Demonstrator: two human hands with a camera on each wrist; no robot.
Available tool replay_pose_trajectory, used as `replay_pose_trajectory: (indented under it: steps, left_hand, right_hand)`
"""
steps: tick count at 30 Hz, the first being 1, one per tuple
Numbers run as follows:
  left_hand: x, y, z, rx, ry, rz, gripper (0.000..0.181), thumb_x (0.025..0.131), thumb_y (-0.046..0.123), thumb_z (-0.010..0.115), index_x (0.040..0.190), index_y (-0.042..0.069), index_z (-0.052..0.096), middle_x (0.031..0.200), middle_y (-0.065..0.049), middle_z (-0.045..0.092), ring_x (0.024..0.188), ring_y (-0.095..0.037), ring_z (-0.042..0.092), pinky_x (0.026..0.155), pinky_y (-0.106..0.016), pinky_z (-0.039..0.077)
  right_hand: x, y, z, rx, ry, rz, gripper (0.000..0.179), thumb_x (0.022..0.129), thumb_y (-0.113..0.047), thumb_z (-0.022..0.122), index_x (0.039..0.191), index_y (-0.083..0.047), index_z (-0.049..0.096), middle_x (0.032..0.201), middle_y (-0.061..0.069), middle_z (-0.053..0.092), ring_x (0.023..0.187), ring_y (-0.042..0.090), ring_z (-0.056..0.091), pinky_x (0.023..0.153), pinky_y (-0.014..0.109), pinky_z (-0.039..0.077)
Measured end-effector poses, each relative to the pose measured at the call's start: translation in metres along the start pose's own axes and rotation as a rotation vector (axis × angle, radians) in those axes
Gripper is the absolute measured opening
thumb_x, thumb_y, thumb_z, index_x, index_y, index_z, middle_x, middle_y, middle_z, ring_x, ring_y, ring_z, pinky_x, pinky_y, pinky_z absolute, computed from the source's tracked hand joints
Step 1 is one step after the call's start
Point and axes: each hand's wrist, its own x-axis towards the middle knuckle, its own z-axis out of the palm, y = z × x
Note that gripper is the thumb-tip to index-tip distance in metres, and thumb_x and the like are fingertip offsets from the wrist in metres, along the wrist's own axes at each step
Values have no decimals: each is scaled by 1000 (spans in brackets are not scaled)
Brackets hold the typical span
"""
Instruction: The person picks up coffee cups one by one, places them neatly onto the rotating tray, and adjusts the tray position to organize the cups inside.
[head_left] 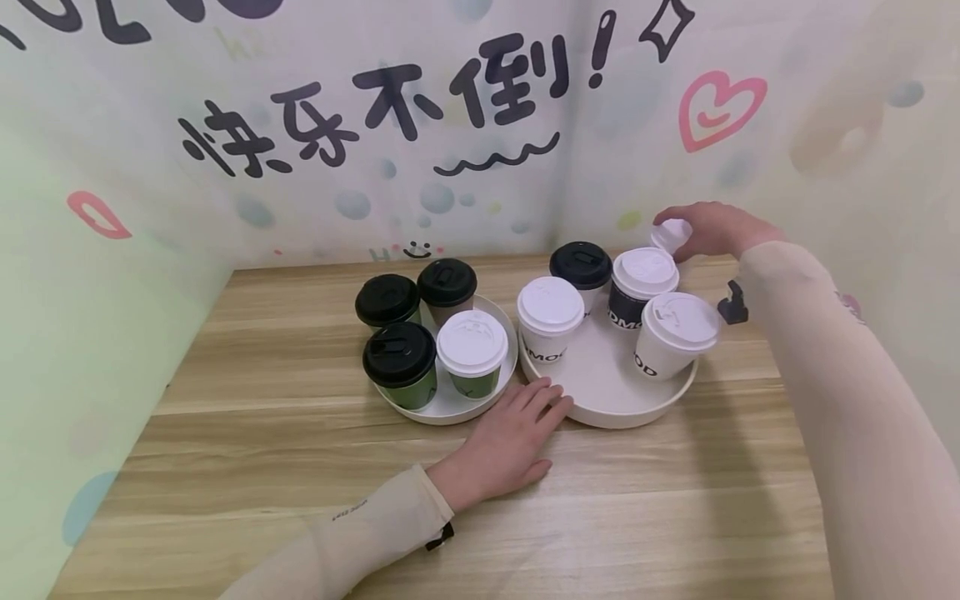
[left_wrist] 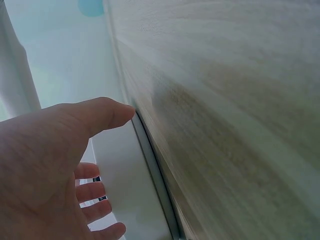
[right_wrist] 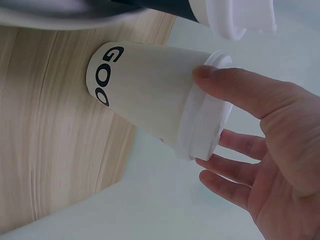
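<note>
My right hand (head_left: pixel 716 229) grips a white paper cup (right_wrist: pixel 145 90) by its white lid, thumb on one side and fingers on the other. That cup stands at the back right, behind a round white tray (head_left: pixel 609 417); whether its base touches the table cannot be told. On this tray are a black-lidded cup (head_left: pixel 581 265), a white-lidded cup with a dark band (head_left: pixel 645 275) and two white cups (head_left: pixel 551 317) (head_left: pixel 675 333). My left hand (head_left: pixel 510 437) lies with extended fingers at the tray's front left rim, fingertips against it.
A smaller round white plate (head_left: pixel 442 414) touches the tray's left side. It bears a white-lidded green cup (head_left: pixel 472 354) and three black-lidded cups (head_left: pixel 401 362). The wooden table (head_left: pixel 285 467) ends at a printed backdrop (head_left: pixel 420 192) behind and at both sides.
</note>
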Motion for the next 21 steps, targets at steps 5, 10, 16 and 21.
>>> replay_pose_trajectory:
  steps: [5,10,16,21]
  left_hand:
    - [0,1,0,-3,-14,-7,81,89,51,65,153,17,31,155,-5,36,150,-25,29,120,-44,35]
    - [1,1,0,-6,-20,-8,80,89,51,65,153,17,30,156,-5,36,150,-25,29,120,-44,35]
    - [0,1,0,-16,-20,-5,81,89,50,65,154,17,30,156,-5,36,150,-25,29,120,-44,35]
    - [0,0,0,-23,-14,-6,80,89,50,65,154,17,31,156,-5,36,150,-25,29,120,-45,35]
  right_hand:
    - [-5,4,-6,-18,6,15,71,88,-24,72,150,-17,39,145,30,44,128,50,41,103,72,36]
    - [-11,6,-15,-38,12,21,71,88,-23,72,150,-17,38,144,32,43,126,51,40,102,72,36]
    - [-22,8,-27,-70,34,10,71,87,-23,71,149,-14,38,142,35,44,124,52,42,102,71,36]
    - [-31,8,-36,-81,28,14,71,87,-25,70,149,-15,38,141,34,44,122,52,42,99,70,39]
